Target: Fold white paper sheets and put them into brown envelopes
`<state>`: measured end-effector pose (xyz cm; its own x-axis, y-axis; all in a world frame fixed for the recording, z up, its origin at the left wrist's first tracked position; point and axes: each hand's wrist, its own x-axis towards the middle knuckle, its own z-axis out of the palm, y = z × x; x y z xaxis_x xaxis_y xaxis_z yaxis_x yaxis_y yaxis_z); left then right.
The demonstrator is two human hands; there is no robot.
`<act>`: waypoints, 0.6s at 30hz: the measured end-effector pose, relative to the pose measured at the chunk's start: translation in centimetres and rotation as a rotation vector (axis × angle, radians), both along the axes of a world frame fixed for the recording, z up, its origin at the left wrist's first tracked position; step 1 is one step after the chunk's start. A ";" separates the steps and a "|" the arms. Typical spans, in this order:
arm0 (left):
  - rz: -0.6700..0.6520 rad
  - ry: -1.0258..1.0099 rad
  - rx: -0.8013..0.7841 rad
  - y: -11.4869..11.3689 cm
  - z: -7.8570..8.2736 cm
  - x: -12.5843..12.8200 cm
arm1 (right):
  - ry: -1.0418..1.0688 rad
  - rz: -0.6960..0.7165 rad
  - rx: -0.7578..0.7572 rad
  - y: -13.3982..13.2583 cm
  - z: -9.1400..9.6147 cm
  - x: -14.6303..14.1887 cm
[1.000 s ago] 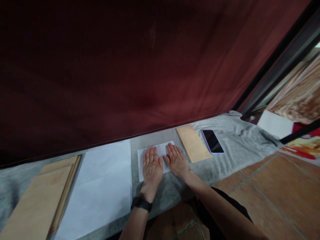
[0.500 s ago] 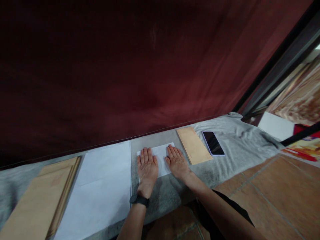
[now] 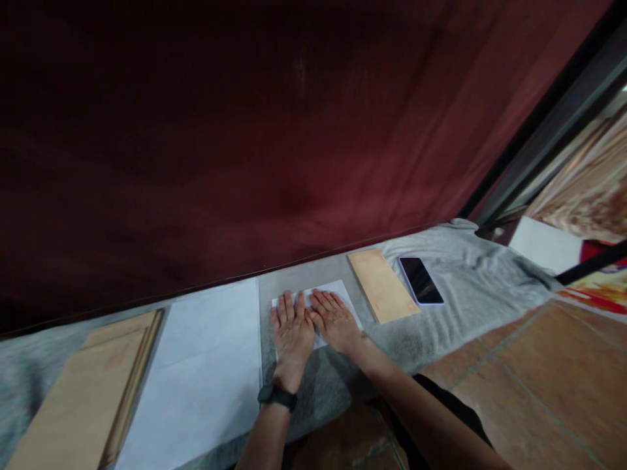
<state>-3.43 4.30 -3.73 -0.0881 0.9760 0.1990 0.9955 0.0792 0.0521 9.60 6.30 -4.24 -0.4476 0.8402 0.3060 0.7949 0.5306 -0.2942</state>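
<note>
A small white paper [image 3: 347,297] lies on the grey cloth [image 3: 465,274] that covers the counter, in the middle and close to the far edge. Both hands lie flat on it, palms down, with fingers straight and pointing away. They pinch nothing. The left hand [image 3: 292,333] covers the left part of the paper. The right hand [image 3: 336,320] lies right beside it, and the two hands touch at the sides. A black watch [image 3: 277,395] sits on the left wrist.

The far edge of the paper is near the red curtain [image 3: 245,163], so there is little room that way. To the left a thin strip of bare cloth shows, then a big white sheet [image 3: 210,365], then a pile of brown envelopes [image 3: 83,398]. To the right, past a small gap, lies one brown envelope [image 3: 383,286], and a dark phone [image 3: 421,281] lies just beside it. On the near side there is bare cloth, then the edge of the counter and the tiled floor [image 3: 539,378].

Half a second ago the hands were apart, with white paper showing between them. Now the right hand has slid left to meet the left one, and more of the paper's right end shows.
</note>
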 end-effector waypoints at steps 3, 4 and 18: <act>0.021 0.002 0.044 -0.1 -0.6 0.0 | -0.019 -0.064 0.039 0.1 -0.3 -0.1; 0.029 0.000 0.058 -0.1 -0.7 0.0 | -0.031 -0.084 0.050 0.2 -0.4 0.0; 0.085 -0.107 0.155 -0.5 -1.0 -0.3 | -0.119 -0.185 0.103 0.3 -1.4 2.7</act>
